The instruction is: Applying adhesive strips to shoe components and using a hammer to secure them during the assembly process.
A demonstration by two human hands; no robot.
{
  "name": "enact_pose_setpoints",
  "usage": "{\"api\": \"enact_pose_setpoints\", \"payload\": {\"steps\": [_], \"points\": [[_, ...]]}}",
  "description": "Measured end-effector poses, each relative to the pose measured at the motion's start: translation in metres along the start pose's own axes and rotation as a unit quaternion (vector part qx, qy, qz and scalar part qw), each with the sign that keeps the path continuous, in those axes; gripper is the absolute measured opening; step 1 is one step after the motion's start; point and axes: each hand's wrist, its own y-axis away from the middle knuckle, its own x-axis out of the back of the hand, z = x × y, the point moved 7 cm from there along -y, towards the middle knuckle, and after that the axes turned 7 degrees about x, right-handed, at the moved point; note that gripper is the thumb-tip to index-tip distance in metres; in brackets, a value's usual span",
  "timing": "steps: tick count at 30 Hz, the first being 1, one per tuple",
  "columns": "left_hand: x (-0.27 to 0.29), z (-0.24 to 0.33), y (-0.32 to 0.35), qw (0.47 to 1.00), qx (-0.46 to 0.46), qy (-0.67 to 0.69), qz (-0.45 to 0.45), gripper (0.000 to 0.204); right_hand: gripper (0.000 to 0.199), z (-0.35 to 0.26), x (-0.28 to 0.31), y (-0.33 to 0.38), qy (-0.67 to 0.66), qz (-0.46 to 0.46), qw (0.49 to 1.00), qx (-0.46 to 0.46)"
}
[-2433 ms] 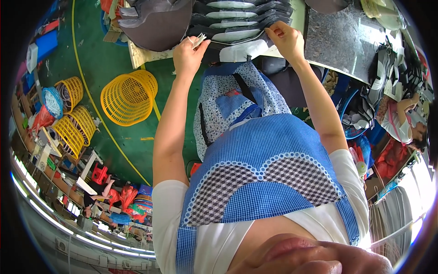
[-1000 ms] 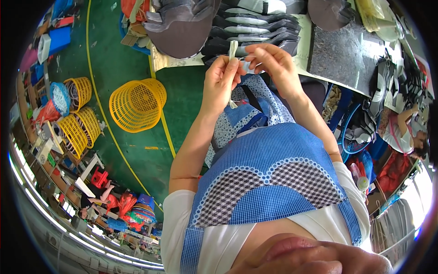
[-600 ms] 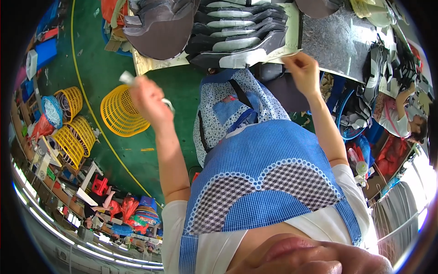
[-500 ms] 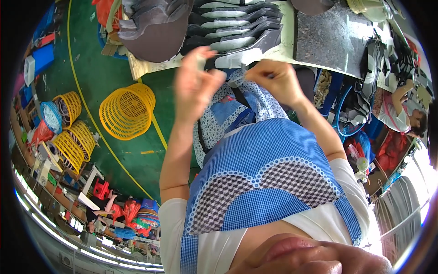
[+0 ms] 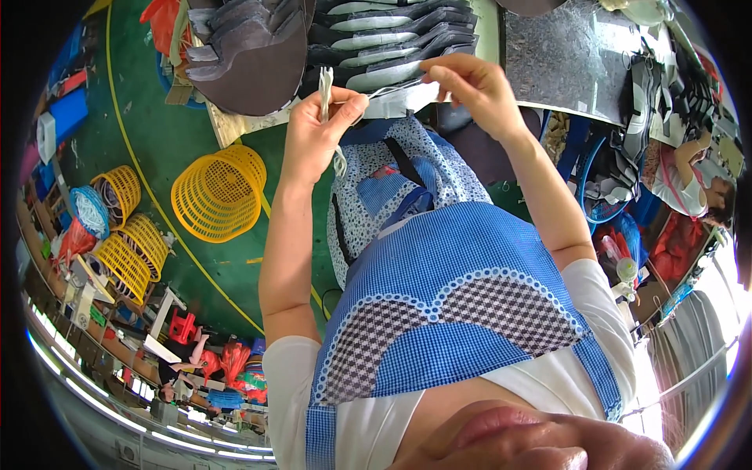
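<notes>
My left hand (image 5: 317,129) is raised in front of my blue checked apron (image 5: 462,305) and pinches a thin white cord (image 5: 327,94) that sticks up above the fingers and hangs below them. My right hand (image 5: 470,82) is level with it, close to the right, fingers pinched on the other end of the cord near a row of dark shoe soles with pale insoles (image 5: 392,39). Both hands are over the near edge of the worktable (image 5: 486,31).
A stack of dark grey sole pieces (image 5: 243,55) lies at the table's left. Yellow plastic baskets (image 5: 219,192) stand on the green floor (image 5: 149,133) to my left. Another person (image 5: 689,184) sits at the right among shoe parts.
My left hand swung out left over the floor and came back. Now both hands are together again at the table edge, holding the white cord between them.
</notes>
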Motion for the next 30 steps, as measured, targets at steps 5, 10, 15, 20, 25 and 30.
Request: {"api": "enact_pose_setpoints", "payload": {"steps": [5, 10, 15, 20, 25, 30], "points": [[-0.007, 0.002, 0.005, 1.000, -0.007, -0.002, -0.016, 0.012, 0.030, 0.010, -0.037, 0.008, -0.130, -0.096, 0.984, -0.080], [0.012, -0.013, 0.019, 0.999, 0.019, -0.039, 0.017, 0.015, 0.015, 0.011, -0.015, 0.014, -0.102, -0.002, 0.994, -0.045], [0.088, -0.015, 0.026, 0.879, -0.097, -0.338, 0.321, 0.027, 0.011, -0.002, 0.018, 0.017, 0.078, 0.048, 0.995, 0.035], [-0.040, 0.022, 0.024, 0.992, -0.083, -0.070, -0.063, 0.035, 0.010, -0.043, -0.044, 0.026, 0.132, -0.129, 0.975, 0.123], [0.016, -0.004, -0.001, 0.997, -0.029, -0.048, 0.050, 0.009, 0.018, 0.005, 0.020, 0.006, 0.066, -0.010, 0.997, 0.029], [0.039, -0.026, -0.034, 0.980, -0.048, -0.153, 0.114, 0.018, 0.016, 0.031, 0.043, -0.037, 0.293, 0.069, 0.948, 0.103]]}}
